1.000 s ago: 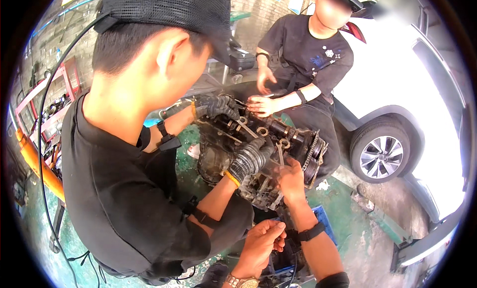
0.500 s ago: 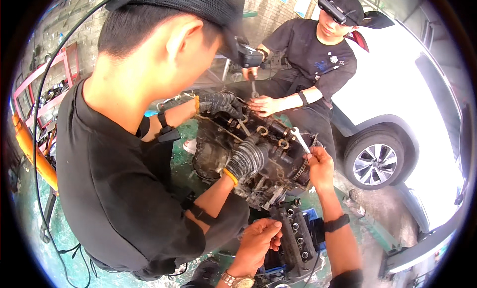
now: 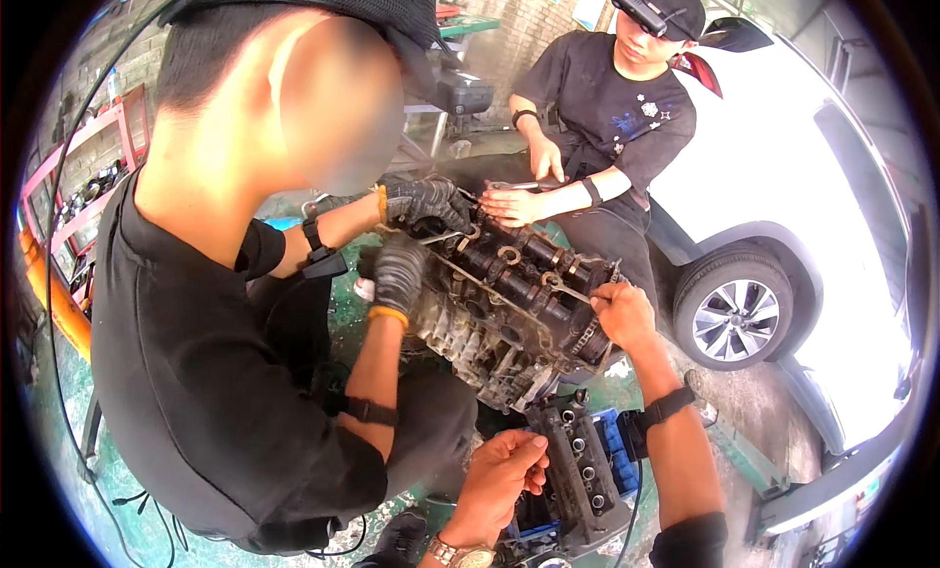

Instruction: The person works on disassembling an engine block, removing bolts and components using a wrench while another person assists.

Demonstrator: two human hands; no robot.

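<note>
Nearest, the left hand point(image 3: 501, 470) hangs loosely curled and empty above a dark ribbed valve cover point(image 3: 586, 470) lying over a blue crate point(image 3: 619, 460) on the stained concrete floor point(image 3: 754, 411). Further on, the right hand point(image 3: 623, 311) grips a slim metal wrench point(image 3: 571, 292) against the greasy cylinder head point(image 3: 509, 304), crowded by a co-worker's gloved hands point(image 3: 411, 237). Beyond stands a white car point(image 3: 832, 206).
</note>
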